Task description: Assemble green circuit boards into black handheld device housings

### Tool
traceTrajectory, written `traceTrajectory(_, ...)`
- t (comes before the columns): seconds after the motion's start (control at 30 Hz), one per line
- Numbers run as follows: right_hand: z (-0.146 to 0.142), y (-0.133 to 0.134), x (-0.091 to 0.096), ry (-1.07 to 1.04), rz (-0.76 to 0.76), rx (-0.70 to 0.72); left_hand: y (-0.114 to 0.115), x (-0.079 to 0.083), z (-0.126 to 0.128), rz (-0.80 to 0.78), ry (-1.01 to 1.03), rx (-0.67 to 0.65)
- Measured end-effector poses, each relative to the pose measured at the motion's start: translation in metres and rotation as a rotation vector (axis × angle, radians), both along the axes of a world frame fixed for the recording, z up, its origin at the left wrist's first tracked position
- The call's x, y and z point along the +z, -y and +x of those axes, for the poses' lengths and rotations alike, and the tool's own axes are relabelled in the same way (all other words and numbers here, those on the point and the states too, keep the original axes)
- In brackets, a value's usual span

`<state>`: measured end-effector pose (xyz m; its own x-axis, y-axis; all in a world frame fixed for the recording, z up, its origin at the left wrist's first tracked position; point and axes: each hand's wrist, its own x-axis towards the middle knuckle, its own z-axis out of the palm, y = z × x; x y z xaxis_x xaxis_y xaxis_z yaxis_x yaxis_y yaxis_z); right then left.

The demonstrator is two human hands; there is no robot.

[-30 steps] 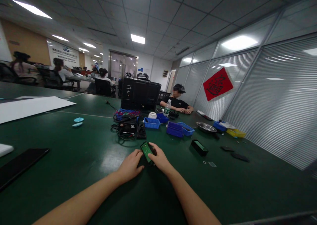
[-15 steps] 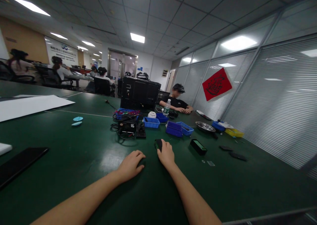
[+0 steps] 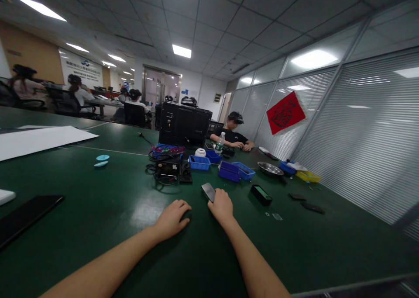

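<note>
Flat device (image 3: 208,191) has turned grey-side up in the right hand (image 3: 223,206)

1. Dim overall; overexposed white ceiling panels (image 3: 181,51) supply light.
2. A pale glare patch (image 3: 142,215) spreads on the green counter (image 3: 183,263).
3. Bright streaks show on the glass partition (image 3: 360,101).
4. Soft shadow lies under the left hand (image 3: 172,219).
5. Wide-angle distortion stretches the edges; distant wall lettering (image 3: 84,72) looks soft.
</note>
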<state>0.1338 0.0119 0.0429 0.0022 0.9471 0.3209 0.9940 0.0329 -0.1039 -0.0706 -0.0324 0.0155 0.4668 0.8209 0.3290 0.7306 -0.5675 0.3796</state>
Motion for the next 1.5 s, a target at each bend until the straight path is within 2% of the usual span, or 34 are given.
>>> traceTrajectory(0.1,-0.012,0.008,-0.001,0.091,0.132,0.068,0.000,0.001,0.000,-0.004,-0.014,0.008)
traceTrajectory(0.27,-0.033,0.020,-0.001,0.118,0.155,0.233,0.003,0.003,0.001,0.015,-0.016,0.009)
traceTrajectory(0.43,-0.038,0.025,0.002,0.046,0.183,0.316,0.003,0.004,0.001,0.013,-0.021,0.012)
traceTrajectory(0.53,-0.029,0.017,0.001,-0.092,0.199,0.272,0.001,0.003,0.000,0.010,0.035,0.001)
traceTrajectory(0.6,-0.020,0.008,-0.002,-0.235,0.162,0.215,-0.002,0.001,0.000,-0.003,0.106,0.005)
traceTrajectory(0.7,-0.009,-0.004,-0.008,-0.431,0.002,0.173,-0.005,-0.001,-0.002,-0.041,0.224,0.065)
traceTrajectory(0.8,-0.011,-0.006,-0.013,-0.514,-0.095,0.229,-0.008,-0.002,-0.002,-0.063,0.319,0.129)
traceTrajectory(0.93,-0.028,0.003,-0.017,-0.508,-0.102,0.335,-0.010,-0.004,-0.003,-0.042,0.372,0.168)
traceTrajectory(1.03,-0.037,0.008,-0.019,-0.546,-0.083,0.459,-0.010,-0.003,-0.003,0.054,0.312,0.178)
traceTrajectory(1.1,-0.040,0.009,-0.022,-0.654,-0.109,0.543,-0.008,0.000,-0.004,0.129,0.216,0.144)
traceTrajectory(1.2,-0.040,0.007,-0.025,-0.927,-0.304,0.585,-0.003,0.007,-0.003,0.209,0.073,0.061)
traceTrajectory(1.3,-0.038,0.002,-0.028,-1.163,-0.468,0.602,0.001,0.012,-0.001,0.223,-0.009,0.007)
traceTrajectory(1.4,-0.035,-0.003,-0.031,-1.266,-0.485,0.608,0.002,0.013,-0.001,0.187,-0.057,-0.038)
traceTrajectory(1.5,-0.030,-0.010,-0.034,-1.273,-0.427,0.579,0.002,0.014,-0.001,0.167,-0.069,-0.039)
